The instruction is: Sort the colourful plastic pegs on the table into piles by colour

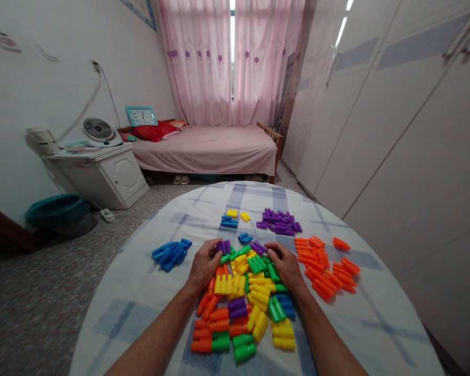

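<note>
In the head view, the only one we have, we look down on a round desk (133, 308) spread with a checked cloth, its near edge cut off by the bottom of the frame. The left hand (204, 265) is bent inward, its fingers (213, 246) drawn close together against a purple block (226, 247) at the far left of a mixed heap. The right hand (285, 265) mirrors it, its fingers curled at a second purple block (258, 248). We see both pairs only from the back, so we cannot tell how wide the fingers stand or whether either block is truly gripped. Between the forearms, the mixed heap (238, 286) of orange, yellow, green, purple and blue pieces overlaps so much that we cannot count it, and the right forearm covers some of its edge. Near the left hand lies a blue pile (170, 255); beyond the right hand sit a purple pile (284, 223) and, to its right, orange pieces (321, 269). Farther off, small yellow blocks (232, 213) touch or nearly touch blue ones (229, 222); we cannot make out which. The space under the bed (219, 143) is dark, leaving only pale slippers (181, 180) readable, and the wardrobe (395, 156) runs out of frame.
</note>
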A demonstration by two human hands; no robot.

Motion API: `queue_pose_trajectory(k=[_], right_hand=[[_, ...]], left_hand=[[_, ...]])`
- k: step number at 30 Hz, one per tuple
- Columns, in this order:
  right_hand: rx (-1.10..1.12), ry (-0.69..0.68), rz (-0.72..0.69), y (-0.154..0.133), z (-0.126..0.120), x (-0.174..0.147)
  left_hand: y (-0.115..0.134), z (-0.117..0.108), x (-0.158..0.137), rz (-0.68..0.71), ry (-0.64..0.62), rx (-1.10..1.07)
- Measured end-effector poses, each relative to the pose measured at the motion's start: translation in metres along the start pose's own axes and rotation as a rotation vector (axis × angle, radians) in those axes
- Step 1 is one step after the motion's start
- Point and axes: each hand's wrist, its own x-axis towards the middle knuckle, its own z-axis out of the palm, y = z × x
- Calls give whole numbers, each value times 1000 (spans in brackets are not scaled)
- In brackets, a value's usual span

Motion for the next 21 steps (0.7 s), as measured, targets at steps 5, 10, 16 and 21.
queue_pose_trajectory(k=[5, 10, 16, 21], right_hand=[[-23, 4, 1, 1, 0, 1], [-16, 9, -8, 5, 1, 1], [-35, 3, 2, 3, 1, 1], [-44, 16, 10, -2, 1, 0]], left_hand=[[2, -1, -2, -33, 83, -1], [2, -1, -1, -127, 78, -143], [-1, 1, 2, -160, 62, -112], [-3, 2, 1, -137, 66, -102]])
